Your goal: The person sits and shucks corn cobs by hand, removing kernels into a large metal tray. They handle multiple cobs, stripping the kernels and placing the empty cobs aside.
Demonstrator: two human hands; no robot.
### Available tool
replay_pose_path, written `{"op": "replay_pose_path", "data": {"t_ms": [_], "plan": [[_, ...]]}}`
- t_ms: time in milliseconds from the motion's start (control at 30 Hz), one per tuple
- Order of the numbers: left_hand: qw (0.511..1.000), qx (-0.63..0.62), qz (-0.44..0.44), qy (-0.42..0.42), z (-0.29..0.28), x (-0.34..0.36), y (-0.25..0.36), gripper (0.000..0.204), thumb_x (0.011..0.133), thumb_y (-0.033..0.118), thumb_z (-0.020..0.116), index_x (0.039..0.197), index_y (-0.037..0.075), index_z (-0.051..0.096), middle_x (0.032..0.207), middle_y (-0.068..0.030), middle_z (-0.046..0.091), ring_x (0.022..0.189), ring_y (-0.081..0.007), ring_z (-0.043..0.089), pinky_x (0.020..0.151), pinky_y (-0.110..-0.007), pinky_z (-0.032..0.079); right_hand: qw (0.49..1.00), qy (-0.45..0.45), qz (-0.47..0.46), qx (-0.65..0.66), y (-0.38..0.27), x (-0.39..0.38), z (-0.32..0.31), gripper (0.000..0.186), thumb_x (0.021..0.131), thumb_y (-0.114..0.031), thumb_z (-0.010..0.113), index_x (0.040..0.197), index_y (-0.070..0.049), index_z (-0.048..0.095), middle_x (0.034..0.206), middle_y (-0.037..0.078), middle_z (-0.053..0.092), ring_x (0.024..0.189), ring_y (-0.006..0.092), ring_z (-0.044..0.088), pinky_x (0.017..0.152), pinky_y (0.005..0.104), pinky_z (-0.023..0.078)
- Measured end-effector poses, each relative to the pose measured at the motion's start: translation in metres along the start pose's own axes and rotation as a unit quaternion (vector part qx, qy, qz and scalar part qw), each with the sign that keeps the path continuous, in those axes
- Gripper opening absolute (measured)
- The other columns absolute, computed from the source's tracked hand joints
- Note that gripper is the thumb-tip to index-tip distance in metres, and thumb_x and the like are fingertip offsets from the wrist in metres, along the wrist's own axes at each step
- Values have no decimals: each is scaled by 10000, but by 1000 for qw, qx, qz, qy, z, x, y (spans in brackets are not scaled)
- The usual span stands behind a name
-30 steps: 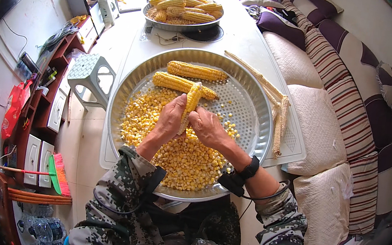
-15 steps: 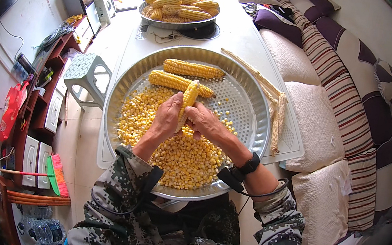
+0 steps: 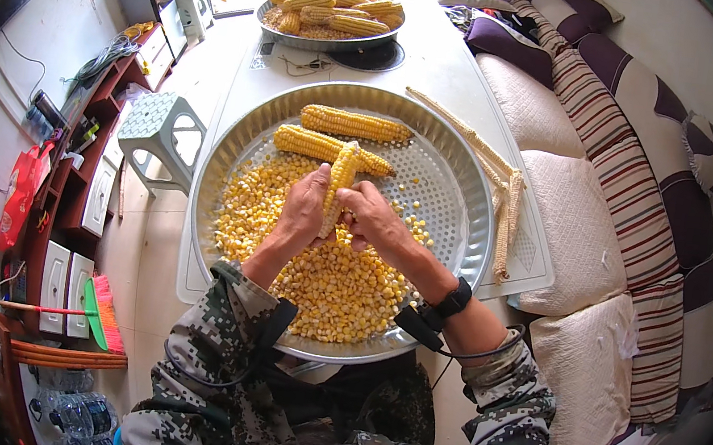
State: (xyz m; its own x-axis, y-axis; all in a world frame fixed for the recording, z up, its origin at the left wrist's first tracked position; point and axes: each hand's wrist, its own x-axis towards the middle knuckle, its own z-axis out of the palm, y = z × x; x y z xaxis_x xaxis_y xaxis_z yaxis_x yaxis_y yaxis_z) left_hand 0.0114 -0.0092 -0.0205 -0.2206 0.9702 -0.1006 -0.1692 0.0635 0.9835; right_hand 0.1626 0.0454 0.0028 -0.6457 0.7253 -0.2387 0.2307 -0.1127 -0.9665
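Note:
An ear of corn point(image 3: 344, 167) stands tilted upward between my hands, over a wide round metal pan point(image 3: 454, 201) with a perforated bottom. My left hand point(image 3: 302, 208) is wrapped round its left side, thumb pointing up along it. Pressed against its right side is my right hand point(image 3: 377, 222), with fingers curled and thumb at the rows. The lower end of the ear is partly hidden by my hands. Loose yellow kernels point(image 3: 338, 297) cover the pan's near and left parts. Two more ears, an upper one point(image 3: 354, 123) and a lower one point(image 3: 306, 143), lie beyond my hands.
Several stripped cobs point(image 3: 505, 233) lie on the white table point(image 3: 436, 64) right of the pan. Farther back, a second pan point(image 3: 322, 41) is heaped with corn. A plastic stool point(image 3: 157, 129) stands at the left, a cushioned sofa point(image 3: 586, 221) along the right.
The held ear's top has tipped slightly left. Both hands stay on it in nearly the same place, and the whole view has shifted a little.

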Motion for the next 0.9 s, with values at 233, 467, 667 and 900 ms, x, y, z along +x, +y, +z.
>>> {"op": "replay_pose_path", "data": {"t_ms": [233, 467, 667, 900], "plan": [[996, -70, -47, -30, 1, -3, 9, 557, 1068, 540, 305, 1108, 48, 564, 706, -67, 596, 390, -128, 505, 290, -247, 381, 989, -16, -138, -59, 16, 5, -5, 282, 991, -308, 479, 1050, -32, 468, 828, 44, 498, 605, 106, 483, 470, 263, 426], [996, -59, -7, -63, 4, -6, 16, 566, 1067, 542, 315, 1139, 38, 562, 749, -67, 618, 465, -109, 552, 350, -233, 432, 999, -26, -27, 16, -3, 0, -4, 272, 1033, -331, 456, 1027, -59, 446, 815, 19, 454, 603, 90, 424, 493, 241, 377], [996, -41, 65, -42, 11, -7, 18, 509, 1070, 512, 350, 1149, 63, 577, 788, -47, 613, 558, -91, 584, 407, -232, 479, 997, -59, -40, 40, 1, 4, -12, 238, 1031, -323, 440, 1059, -86, 435, 794, -13, 411, 595, 69, 374, 487, 235, 332], [994, 28, 102, 0, 8, -1, 3, 507, 1065, 518, 365, 1107, 58, 574, 756, -45, 608, 501, -90, 551, 384, -229, 450, 998, -39, -23, 52, -4, 1, 1, 258, 975, -275, 432, 1079, -43, 474, 813, 31, 468, 618, 114, 454, 502, 268, 403]]}}
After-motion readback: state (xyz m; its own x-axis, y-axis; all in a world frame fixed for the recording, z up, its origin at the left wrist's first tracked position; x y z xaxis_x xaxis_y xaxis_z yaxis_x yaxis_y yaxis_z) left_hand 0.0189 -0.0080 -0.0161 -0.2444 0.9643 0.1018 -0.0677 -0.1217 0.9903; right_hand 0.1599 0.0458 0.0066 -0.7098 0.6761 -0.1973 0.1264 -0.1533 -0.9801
